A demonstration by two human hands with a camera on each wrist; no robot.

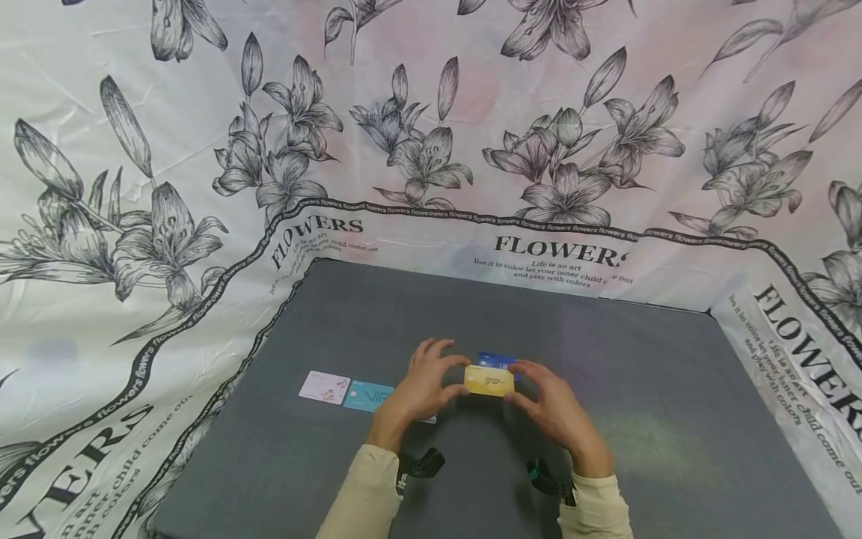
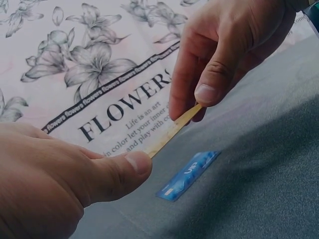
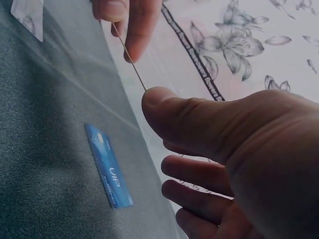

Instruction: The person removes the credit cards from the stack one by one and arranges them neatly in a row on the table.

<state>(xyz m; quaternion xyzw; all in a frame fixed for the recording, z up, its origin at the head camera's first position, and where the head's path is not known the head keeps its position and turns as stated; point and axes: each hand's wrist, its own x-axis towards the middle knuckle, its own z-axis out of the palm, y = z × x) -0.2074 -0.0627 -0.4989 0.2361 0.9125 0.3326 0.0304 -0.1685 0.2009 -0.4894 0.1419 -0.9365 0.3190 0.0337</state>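
Both hands hold a yellow card (image 1: 489,380) up above the dark table, one at each short end. My left hand (image 1: 423,382) pinches its left end between thumb and fingers. At the right end, my right hand (image 1: 552,400) pinches it the same way. Seen edge-on in the right wrist view, the card (image 3: 130,59) is a thin line between the two thumbs. A blue VIP card (image 2: 188,175) lies flat on the table below and beyond it, partly covered by the yellow card in the head view.
Left of the hands, a pale pink floral card (image 1: 325,388) and a teal VIP card (image 1: 364,396) lie in a row on the grey table (image 1: 646,374). Another card's corner (image 1: 429,420) shows beneath my left wrist. Flower-printed cloth (image 1: 417,112) rises behind the table and along its sides.
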